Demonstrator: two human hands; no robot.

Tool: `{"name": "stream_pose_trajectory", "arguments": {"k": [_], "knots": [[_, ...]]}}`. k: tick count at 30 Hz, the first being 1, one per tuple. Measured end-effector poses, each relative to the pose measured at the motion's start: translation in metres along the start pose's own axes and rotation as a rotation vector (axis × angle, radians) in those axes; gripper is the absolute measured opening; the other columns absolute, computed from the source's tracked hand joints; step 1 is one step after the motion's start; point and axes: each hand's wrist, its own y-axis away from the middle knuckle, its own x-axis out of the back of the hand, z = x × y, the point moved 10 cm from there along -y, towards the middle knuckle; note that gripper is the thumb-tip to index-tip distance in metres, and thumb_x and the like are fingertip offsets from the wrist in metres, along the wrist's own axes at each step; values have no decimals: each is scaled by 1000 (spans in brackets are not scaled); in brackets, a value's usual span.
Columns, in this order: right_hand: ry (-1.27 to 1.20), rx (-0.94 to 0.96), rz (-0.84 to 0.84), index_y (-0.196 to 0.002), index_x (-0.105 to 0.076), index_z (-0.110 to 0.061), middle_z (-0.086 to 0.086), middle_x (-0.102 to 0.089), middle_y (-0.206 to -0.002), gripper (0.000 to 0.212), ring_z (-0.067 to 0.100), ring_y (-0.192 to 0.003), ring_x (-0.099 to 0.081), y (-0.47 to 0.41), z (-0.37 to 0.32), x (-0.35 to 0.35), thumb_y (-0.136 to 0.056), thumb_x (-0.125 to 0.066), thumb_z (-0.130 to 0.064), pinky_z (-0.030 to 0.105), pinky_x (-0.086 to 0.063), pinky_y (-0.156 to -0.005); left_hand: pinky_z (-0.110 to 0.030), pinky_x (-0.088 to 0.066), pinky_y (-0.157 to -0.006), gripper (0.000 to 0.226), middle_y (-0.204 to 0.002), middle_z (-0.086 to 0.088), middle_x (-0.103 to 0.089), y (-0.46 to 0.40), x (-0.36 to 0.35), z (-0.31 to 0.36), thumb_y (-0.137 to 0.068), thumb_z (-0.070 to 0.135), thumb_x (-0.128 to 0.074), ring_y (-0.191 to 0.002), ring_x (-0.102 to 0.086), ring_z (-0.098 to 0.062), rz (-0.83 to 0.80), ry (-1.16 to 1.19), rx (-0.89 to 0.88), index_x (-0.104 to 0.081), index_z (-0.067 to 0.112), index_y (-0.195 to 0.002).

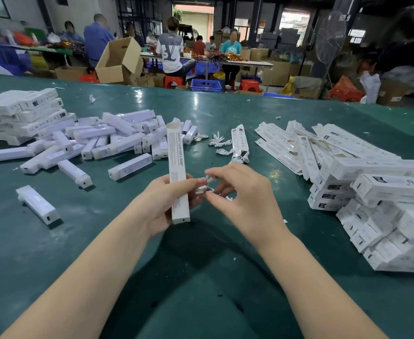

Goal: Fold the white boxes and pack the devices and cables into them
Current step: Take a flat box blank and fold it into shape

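My left hand (163, 206) grips one folded white box (178, 174) near its lower end and holds it upright, with the open top flap away from me, I think so that things can slide down into it. My right hand (240, 192) is just beside it, fingers curled, and pinches a small coiled white cable (204, 185), which my left fingertips also touch; I judge I am tidying the coil before it goes in the box. Both hands are over the middle of the bench (201, 277), toward its near edge. The loose devices (118, 140) lie piled to the left within reach, more cables (222, 143) just beyond my hands, flat unfolded boxes (286, 145) to the right, and packed boxes (384, 211) are stacked at the right edge.
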Motion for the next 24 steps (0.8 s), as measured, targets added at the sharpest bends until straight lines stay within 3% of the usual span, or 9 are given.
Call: {"name": "stream_pose_trajectory", "arguments": {"k": [3,6,10,13,16,18,19,22,24], "knots": [[-53,-112,50,-88,-76,-14,-1,-69,-79,12,16,-72,-66,0,11,6,-78,-80,-11,40,-56,-71,-18,-54,-55,12,-72,-1,-70,1,-5,0,-86,14,-70,-60,-65,-8,-30,-71,-13,-62,6,-92],[-420,-401,186,-82,-76,-24,-1,-74,-75,12,16,-67,-71,5,40,15,-78,-82,-14,29,-59,-71,-23,-48,-45,33,-74,8,-68,2,7,10,-87,38,-68,-57,-66,-11,116,-364,-113,-52,22,-112],[-710,-499,340,-89,-75,-12,6,-76,-79,10,17,-67,-72,4,58,33,-80,-78,-9,23,-56,-69,-30,-59,-63,27,-91,0,-63,7,4,35,-92,33,-62,-70,-71,-16,106,-508,-371,-52,25,-116],[-794,-493,359,-94,-72,-10,5,-77,-85,12,19,-74,-73,0,62,41,-85,-73,-3,23,-56,-72,-22,-54,-74,26,-88,13,-67,10,-6,39,-97,35,-53,-77,-66,-4,8,-758,-481,-54,38,-123],[-782,-456,351,-95,-70,-15,4,-77,-87,15,20,-79,-74,-3,60,49,-86,-71,-2,24,-57,-72,-27,-51,-66,18,-74,16,-61,8,-11,26,-98,39,-49,-62,-56,-6,-81,-791,-397,-55,50,-110],[-745,-424,336,-96,-70,-18,2,-77,-89,16,19,-79,-74,-5,57,53,-87,-71,-5,25,-57,-71,-24,-48,-55,8,-65,11,-58,9,-16,19,-95,46,-51,-54,-54,-9,-129,-872,-372,-58,44,-93],[-718,-410,328,-97,-70,-20,1,-77,-90,16,19,-79,-74,-6,56,55,-87,-71,-7,26,-57,-71,-23,-45,-50,14,-62,9,-57,10,-17,18,-93,50,-53,-51,-54,-11,-145,-938,-387,-58,39,-87],[-626,-388,315,-98,-69,-21,-2,-77,-89,15,16,-85,-73,-6,54,59,-88,-71,-10,23,-55,-68,-31,-42,-55,31,-63,5,-56,10,-18,17,-88,60,-53,-56,-54,-15,-122,-1187,-460,-53,30,-82],[-584,-400,303,-97,-67,-21,-4,-77,-86,15,15,-82,-74,-5,54,60,-89,-69,-8,20,-54,-61,-32,-40,-58,33,-63,7,-54,9,-16,21,-84,67,-51,-62,-51,-15,-68,-1272,-493,-48,35,-78]]}}
